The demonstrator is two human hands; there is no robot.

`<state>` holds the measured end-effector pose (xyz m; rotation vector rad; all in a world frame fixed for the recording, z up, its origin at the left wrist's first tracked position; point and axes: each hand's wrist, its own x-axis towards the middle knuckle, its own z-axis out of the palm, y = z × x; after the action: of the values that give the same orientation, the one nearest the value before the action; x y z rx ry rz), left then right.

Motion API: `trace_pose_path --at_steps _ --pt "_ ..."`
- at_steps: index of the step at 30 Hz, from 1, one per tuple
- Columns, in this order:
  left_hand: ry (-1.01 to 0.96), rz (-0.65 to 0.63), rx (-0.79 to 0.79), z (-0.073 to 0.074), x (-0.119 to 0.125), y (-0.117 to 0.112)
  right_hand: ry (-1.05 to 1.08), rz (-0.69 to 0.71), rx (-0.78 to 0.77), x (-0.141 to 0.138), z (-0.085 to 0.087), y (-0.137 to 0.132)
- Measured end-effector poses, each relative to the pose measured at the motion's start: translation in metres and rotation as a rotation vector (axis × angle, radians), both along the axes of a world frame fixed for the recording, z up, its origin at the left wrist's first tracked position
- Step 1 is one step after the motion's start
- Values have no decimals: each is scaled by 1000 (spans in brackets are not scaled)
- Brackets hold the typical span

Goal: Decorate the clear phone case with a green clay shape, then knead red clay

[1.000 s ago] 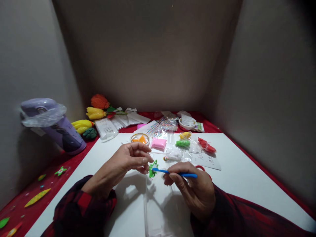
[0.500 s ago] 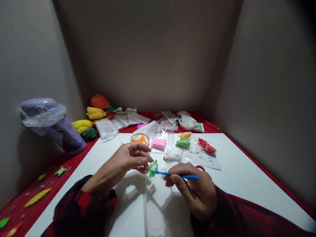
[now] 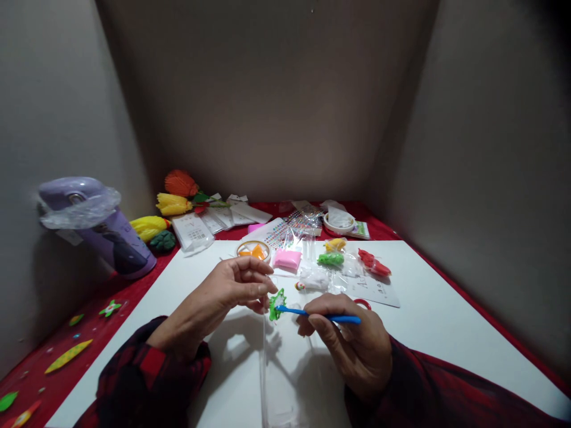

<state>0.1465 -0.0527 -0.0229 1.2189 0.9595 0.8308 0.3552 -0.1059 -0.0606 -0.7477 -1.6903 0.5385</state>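
Observation:
Between the fingertips of my left hand (image 3: 238,289) is a small green clay piece with a frilly edge and a white middle (image 3: 277,304), held above the table. My right hand (image 3: 350,345) grips a slim blue clay tool (image 3: 321,315) like a pen. Its flat tip touches the white middle of the piece. Beneath both hands lies a clear plastic sheet or case (image 3: 285,380) on white paper (image 3: 455,345). A pink clay block (image 3: 286,259) lies just beyond my fingers, beside a tape ring with orange clay in it (image 3: 253,251).
Bagged green clay (image 3: 331,259), yellow clay (image 3: 335,244) and red clay (image 3: 373,262) lie at the back right, near a printed card (image 3: 375,290) and red scissor handle (image 3: 362,304). A purple tumbler (image 3: 104,232) stands left. Sticker sheets (image 3: 272,232) lie behind; small clay shapes (image 3: 68,356) dot the red cloth.
The blue tool has shifted very slightly, its tip a touch higher on the white middle. My left hand and the green piece stay in almost the same place.

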Motion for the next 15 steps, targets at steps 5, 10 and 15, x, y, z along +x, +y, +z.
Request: trace_pose_path --at_steps 5,10,15 --pt "-6 -7 3 0 0 1 9 -6 21 -1 0 2" --pt "-2 -18 3 -1 0 0 9 -7 32 -2 -3 2" --pt "-2 -17 6 -1 0 0 -8 -10 37 -1 -4 2"
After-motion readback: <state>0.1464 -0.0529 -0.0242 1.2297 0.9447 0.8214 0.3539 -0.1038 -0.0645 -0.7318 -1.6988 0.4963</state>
